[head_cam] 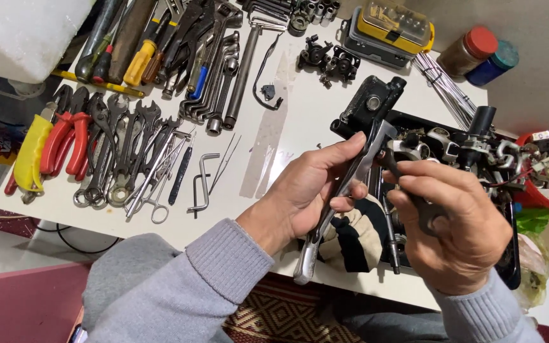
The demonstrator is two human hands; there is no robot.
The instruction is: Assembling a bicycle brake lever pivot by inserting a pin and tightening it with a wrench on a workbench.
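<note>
Left hand point(306, 194): thumb and curled fingers are pinching a long, smooth silver brake lever point(344, 190), slanting from near-left to far-right. Right hand point(455, 225): fingers are closing around a dark metal tool point(414, 194) whose tip is meeting the lever's black pivot body point(370, 105). Beneath, a black-and-cream work glove point(357, 238) is lying on the white table point(300, 101). Right: a black tray point(509, 260) of bright fittings. Far left: rows of steel wrenches point(122, 152) and red-handled pliers point(68, 140).
</note>
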